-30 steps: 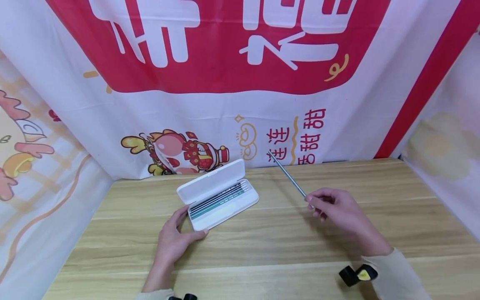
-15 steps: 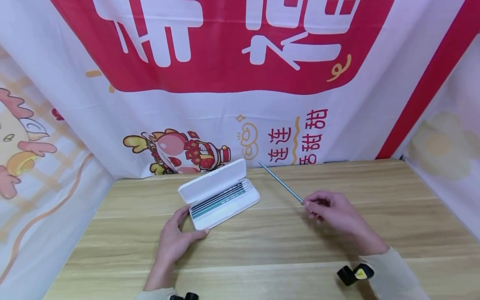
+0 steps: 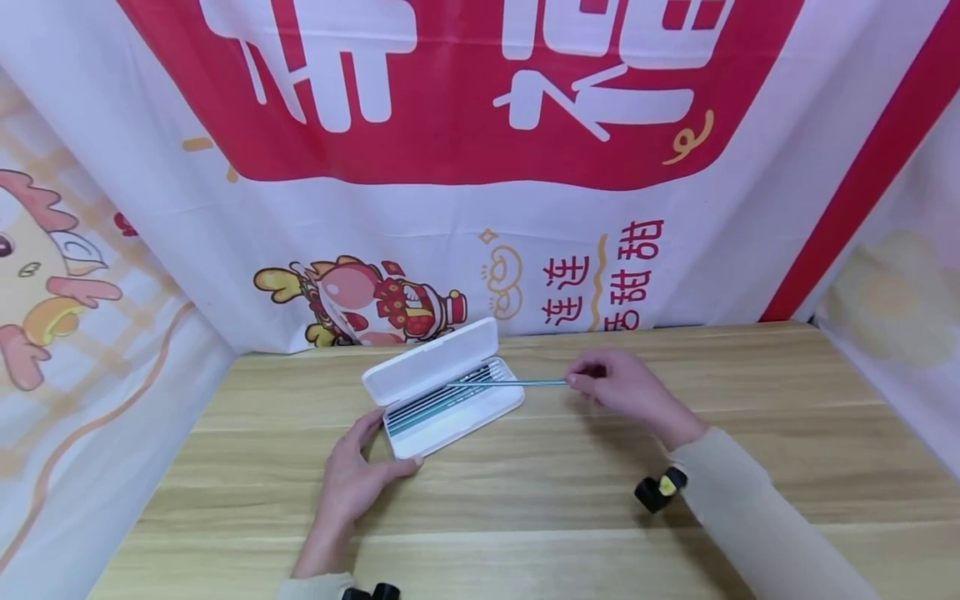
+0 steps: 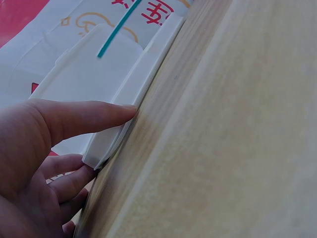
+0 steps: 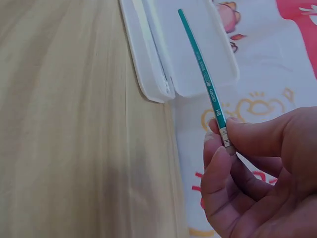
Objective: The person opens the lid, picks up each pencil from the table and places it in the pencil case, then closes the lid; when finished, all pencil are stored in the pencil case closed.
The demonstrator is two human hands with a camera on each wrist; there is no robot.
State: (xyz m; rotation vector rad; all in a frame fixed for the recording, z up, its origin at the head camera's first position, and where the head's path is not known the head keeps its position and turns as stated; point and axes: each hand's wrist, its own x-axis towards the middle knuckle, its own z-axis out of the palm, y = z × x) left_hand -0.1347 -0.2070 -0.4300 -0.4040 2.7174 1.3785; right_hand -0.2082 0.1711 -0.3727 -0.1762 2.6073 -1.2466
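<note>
An open white pencil case point(image 3: 471, 421) lies at a slant on the table, its lid point(image 3: 431, 360) raised at the back. Several dark and green pencils point(image 3: 435, 406) lie side by side along its rear half. My left hand point(image 3: 354, 486) holds the case's left end, thumb on the front edge, fingers at the far corner. My right hand point(image 3: 626, 390) pinches a green HB pencil point(image 5: 204, 72) near its metal-banded end, between thumb and fingers. The pencil's other end reaches left over the case; whether it touches the pencils there I cannot tell.
The wood-grain table point(image 3: 525, 500) ends at a white and red printed cloth point(image 3: 465, 217) hanging just behind the case. More printed cloth point(image 3: 97, 400) hangs along the left side, and pale cloth point(image 3: 892, 350) on the right. A small black device point(image 3: 660, 490) sits at my right wrist.
My right hand has moved left and towards the case; the pencil has swung from pointing backward to lying nearly level across the view, over the case. The left hand keeps its hold.
</note>
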